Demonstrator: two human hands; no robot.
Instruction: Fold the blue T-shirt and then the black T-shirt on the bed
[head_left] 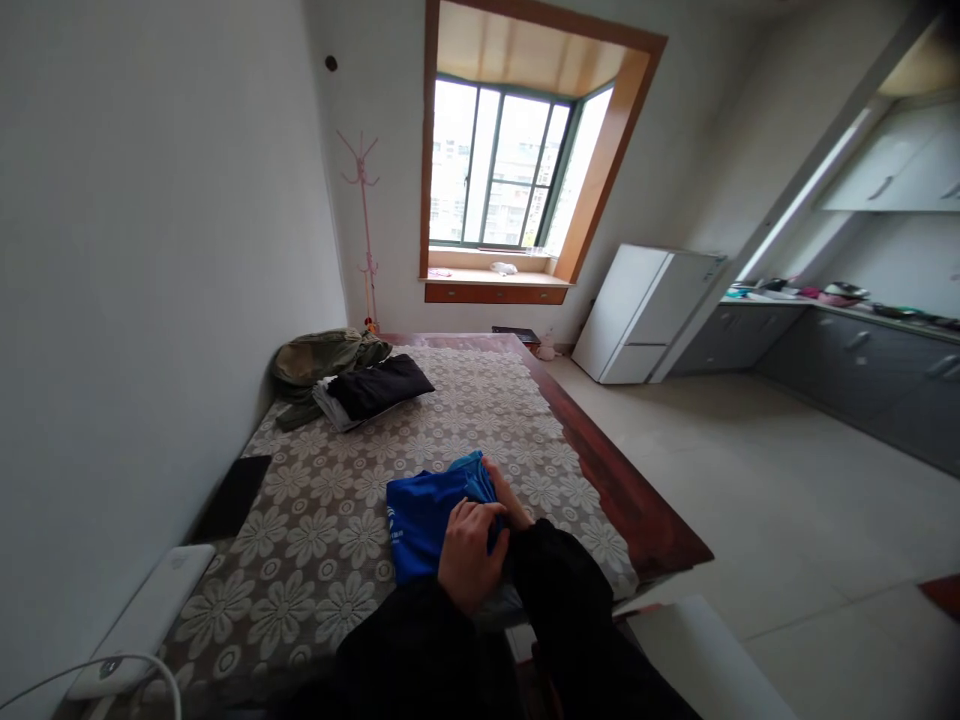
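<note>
A folded blue shirt (422, 515) with small white print near its left edge lies on the patterned cloth of the bed or table in front of me. My left hand (472, 555) rests over its near right part, fingers bent and closed on the fabric. Just beyond, my right hand (510, 497) grips the shirt's right edge, where a lighter blue layer sticks up. Its fingertips are partly hidden by the fabric and by my left hand. Both forearms are in black sleeves, which cover the near side of the surface.
Folded black and grey clothes (381, 388) lie farther back, beside an olive garment or bag (322, 358) at the wall. On the left are a dark flat item (234, 497) and a white power strip-like box (146, 620) with a cable. A dark red wooden edge (637, 510) borders the right side.
</note>
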